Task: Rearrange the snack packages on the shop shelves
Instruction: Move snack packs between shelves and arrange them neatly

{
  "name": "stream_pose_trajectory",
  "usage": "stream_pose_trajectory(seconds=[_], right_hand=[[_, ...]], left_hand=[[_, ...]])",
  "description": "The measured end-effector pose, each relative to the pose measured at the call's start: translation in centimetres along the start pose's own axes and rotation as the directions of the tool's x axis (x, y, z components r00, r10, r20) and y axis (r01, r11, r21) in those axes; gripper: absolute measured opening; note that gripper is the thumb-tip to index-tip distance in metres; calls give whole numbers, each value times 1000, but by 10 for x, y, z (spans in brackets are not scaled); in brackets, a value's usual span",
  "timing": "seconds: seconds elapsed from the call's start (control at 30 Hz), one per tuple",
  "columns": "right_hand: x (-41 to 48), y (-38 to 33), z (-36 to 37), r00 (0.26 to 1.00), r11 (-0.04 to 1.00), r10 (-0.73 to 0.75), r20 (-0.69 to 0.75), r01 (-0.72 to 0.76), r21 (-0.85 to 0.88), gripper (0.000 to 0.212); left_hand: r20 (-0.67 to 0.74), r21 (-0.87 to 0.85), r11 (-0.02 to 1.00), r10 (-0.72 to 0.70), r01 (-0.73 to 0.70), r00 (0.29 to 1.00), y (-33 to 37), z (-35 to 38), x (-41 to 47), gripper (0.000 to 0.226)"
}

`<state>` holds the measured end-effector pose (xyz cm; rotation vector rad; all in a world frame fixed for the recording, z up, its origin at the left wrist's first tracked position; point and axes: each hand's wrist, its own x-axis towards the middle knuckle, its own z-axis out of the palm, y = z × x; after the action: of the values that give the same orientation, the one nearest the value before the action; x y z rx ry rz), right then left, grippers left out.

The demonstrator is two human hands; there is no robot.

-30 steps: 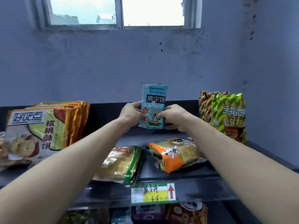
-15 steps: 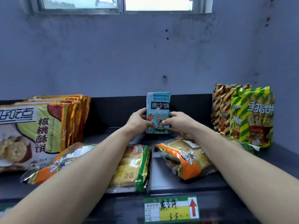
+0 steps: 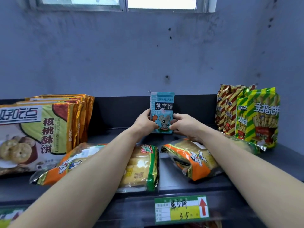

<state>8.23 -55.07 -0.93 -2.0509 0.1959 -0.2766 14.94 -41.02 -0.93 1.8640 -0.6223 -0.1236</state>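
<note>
1. There is a single wide-angle view, worn on the person's head, facing forward and slightly down at a dark shelf against a grey wall
2. It sits close: the left arm and right arm reach in from the near edge, and the price tag lies near the bottom
3. The far top edge catches a window

blue packet: lower corners covered by fingers of left hand and right hand.
walnut biscuit bag: cut off by left edge.
left orange bag: right part hidden under left forearm.
green-edged bag: left part behind same forearm.
right orange bag: upper right side under right forearm.
price label: small printed rows too small to read.
second label: blurred, cut by left edge.
window: only lower strip in view.
</note>
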Motion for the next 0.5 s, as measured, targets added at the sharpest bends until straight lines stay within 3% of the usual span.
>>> stream_pose_trajectory(seconds=[0.1,0.27,0.5], right_hand=[[-5,0,1,995,995,-66,-77,59,-83,50],[-12,0,4,967,969,-178,-182,139,-205,48],[-22,-6,9,919,930,-300,-255,222,-293,33]], left_hand=[[-27,50,999,-10,11,1000,-1,-1,-2,45],[-206,111,994,14,9,978,-2,-3,0,36],[-375,97,959,282,-265,883,14,-5,-16,25]])
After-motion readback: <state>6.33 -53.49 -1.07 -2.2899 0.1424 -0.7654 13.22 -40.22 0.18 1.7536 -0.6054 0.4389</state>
